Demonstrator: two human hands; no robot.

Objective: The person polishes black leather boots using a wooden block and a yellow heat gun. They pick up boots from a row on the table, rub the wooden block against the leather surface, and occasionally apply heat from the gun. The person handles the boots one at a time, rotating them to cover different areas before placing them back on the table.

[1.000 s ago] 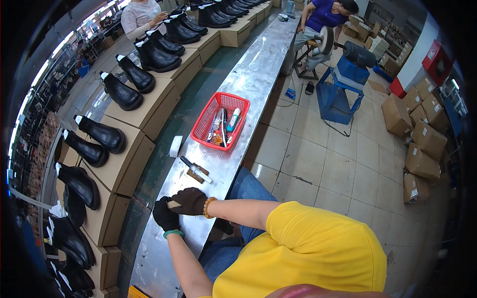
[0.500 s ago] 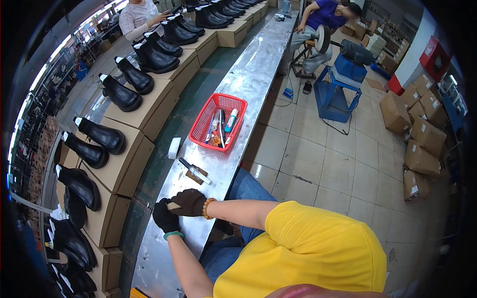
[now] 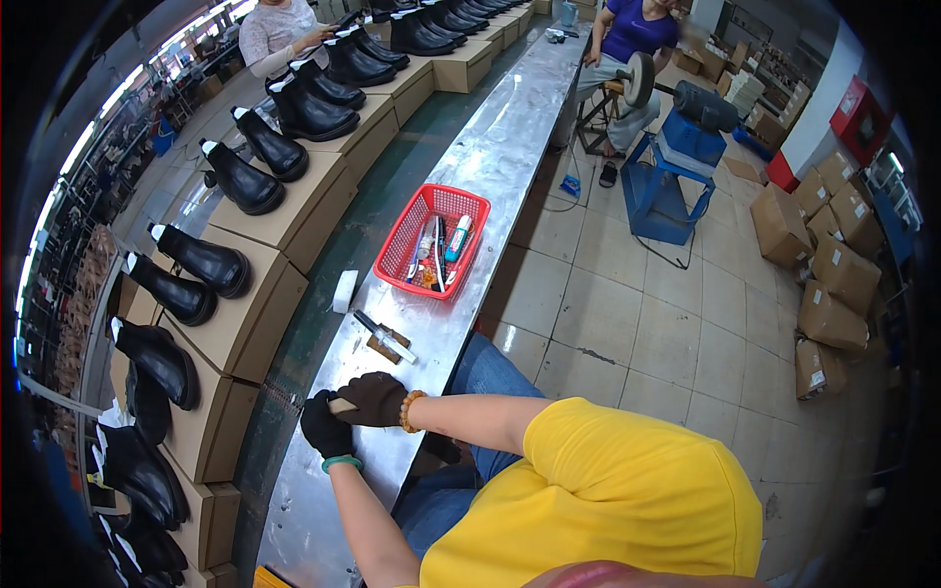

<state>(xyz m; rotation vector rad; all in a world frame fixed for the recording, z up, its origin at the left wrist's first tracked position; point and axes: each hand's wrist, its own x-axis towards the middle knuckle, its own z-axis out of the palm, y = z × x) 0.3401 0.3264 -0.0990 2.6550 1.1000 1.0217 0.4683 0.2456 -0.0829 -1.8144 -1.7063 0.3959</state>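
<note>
Gloved hands pinch a small pale piece at the near end of a long metal bench.

The long shiny steel workbench (image 3: 510, 147) carries a red plastic mesh basket (image 3: 433, 241) of tools mid-length, then a brush on a small brown block (image 3: 384, 339) nearer. At its near left edge, the black-gloved left hand (image 3: 325, 428) and dark brown-gloved right hand (image 3: 376, 399), pressed together, both clamp a small tan flat piece (image 3: 342, 405), mostly hidden by fingers.

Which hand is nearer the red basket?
Right. The right hand lies closer below the red basket; the left hand sits lower and further left.
</note>
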